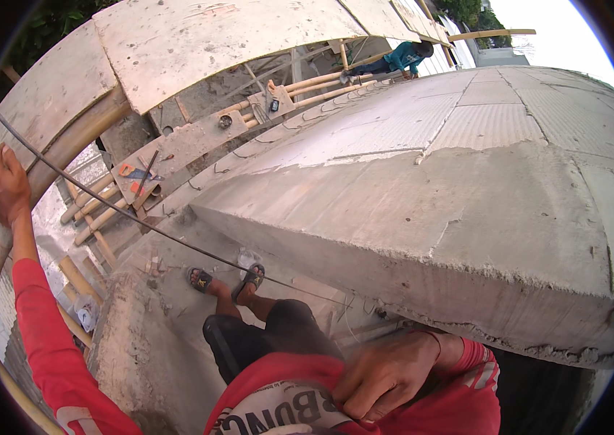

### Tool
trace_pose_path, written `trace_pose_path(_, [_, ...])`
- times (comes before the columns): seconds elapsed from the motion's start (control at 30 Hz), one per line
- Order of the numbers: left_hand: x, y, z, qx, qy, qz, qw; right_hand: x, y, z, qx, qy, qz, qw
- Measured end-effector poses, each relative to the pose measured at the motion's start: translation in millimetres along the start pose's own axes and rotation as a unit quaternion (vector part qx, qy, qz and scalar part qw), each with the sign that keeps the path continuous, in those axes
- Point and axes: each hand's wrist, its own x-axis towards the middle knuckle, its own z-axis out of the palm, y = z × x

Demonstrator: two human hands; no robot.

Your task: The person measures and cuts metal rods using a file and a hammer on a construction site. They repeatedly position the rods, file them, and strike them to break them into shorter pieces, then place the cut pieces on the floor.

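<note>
My left hand (8,187) is at the far left, its fingers bent over the bamboo pole (89,130) that runs along the edge of a pale board (212,54). My right hand (390,373) is held close against my red shirt (289,366), its fingers curled in. What these fingers hold, if anything, is hidden. A thin dark rod or cable (176,238) slants from the board beside my left hand down past my sandalled feet. To the right of my legs rises a thick concrete slab (401,203), its near edge just beyond my right hand.
A handsaw (133,172) and a dark bar (149,170) lie on a scaffold plank (176,148). Bamboo poles (107,217) and gaps are below it. Bent wire ends (220,169) stick out along the slab. Farther off, a person in teal (402,56) crouches at the slab's edge.
</note>
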Motion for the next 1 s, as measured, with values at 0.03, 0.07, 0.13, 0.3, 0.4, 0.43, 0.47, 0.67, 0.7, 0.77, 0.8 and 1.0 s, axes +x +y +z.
trace_pose_path(0.03, [-0.2,0.4,-0.4,0.003,0.000,0.000,1.000,0.2,-1.3,-2.0,-0.010,0.002,0.000,1.000])
trace_pose_path(0.07, [-0.4,0.6,-0.7,0.005,0.000,0.000,1.000,0.2,-1.3,-3.7,-0.020,0.004,0.000,1.000])
trace_pose_path(0.13, [0.0,0.5,-1.3,0.005,-0.003,0.001,1.000,-1.3,3.3,-7.6,0.102,-0.017,-0.017,0.994])
trace_pose_path(0.3, [1.4,0.5,-2.9,0.004,0.005,0.008,1.000,-24.8,17.2,0.0,0.163,-0.057,-0.118,0.978])
trace_pose_path(0.4, [-0.5,2.5,-3.2,0.011,0.008,0.005,1.000,-52.6,16.2,11.9,0.143,-0.068,-0.097,0.983])
trace_pose_path(0.43, [-1.4,3.0,-3.3,0.012,0.004,-0.002,1.000,-60.2,16.0,15.1,0.142,-0.064,-0.071,0.985])
trace_pose_path(0.47, [-1.7,3.4,-3.1,0.015,0.002,-0.004,1.000,-66.0,15.8,17.5,0.144,-0.057,-0.055,0.986])
trace_pose_path(0.67, [-1.4,2.0,-2.5,0.012,-0.005,0.001,1.000,-64.8,-0.7,11.1,0.214,-0.060,0.133,0.966])
trace_pose_path(0.7, [-1.2,1.7,-3.3,0.011,-0.006,-0.002,1.000,-58.1,-0.9,6.4,0.199,-0.095,0.161,0.962])
trace_pose_path(0.77, [-1.7,2.5,-5.1,0.010,-0.007,-0.001,1.000,-44.0,-0.1,1.3,0.153,-0.083,0.073,0.982])
trace_pose_path(0.8, [-3.2,1.5,-8.4,0.015,-0.009,-0.001,1.000,-35.3,1.1,4.3,0.151,-0.057,0.005,0.987])
trace_pose_path(1.0, [-3.2,6.9,-15.6,0.016,0.004,0.014,1.000,-22.4,10.9,-1.4,0.128,0.000,-0.102,0.987])
